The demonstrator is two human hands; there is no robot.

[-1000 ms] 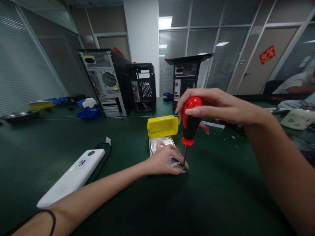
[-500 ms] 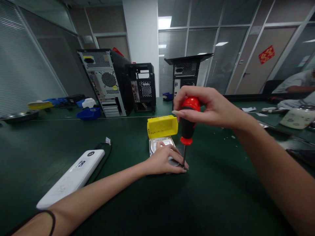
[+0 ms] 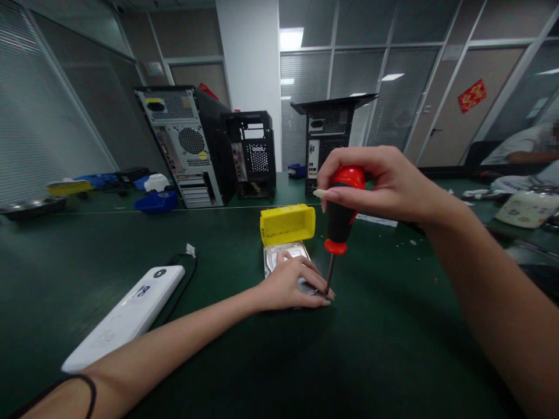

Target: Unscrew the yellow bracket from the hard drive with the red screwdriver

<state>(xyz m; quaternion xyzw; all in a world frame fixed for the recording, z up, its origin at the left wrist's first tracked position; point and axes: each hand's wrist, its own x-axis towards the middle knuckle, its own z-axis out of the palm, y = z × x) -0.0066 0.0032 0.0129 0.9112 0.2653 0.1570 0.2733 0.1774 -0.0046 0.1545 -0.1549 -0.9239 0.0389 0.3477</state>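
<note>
My left hand [image 3: 283, 285] lay spread over the hard drive [image 3: 271, 257], which sat on the bench [image 3: 375, 349] with a yellow bin [image 3: 288, 226] at its twelve o'clock. My right hand [image 3: 375, 183] pinched the screwdriver [image 3: 338, 224] by its handle, tip down at the drive's four o'clock corner.

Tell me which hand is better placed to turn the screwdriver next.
Most likely the right hand: it grips the screwdriver, tip pointing down near a corner of the hard drive, while the left hand lies over the drive, holding no tool.
</note>
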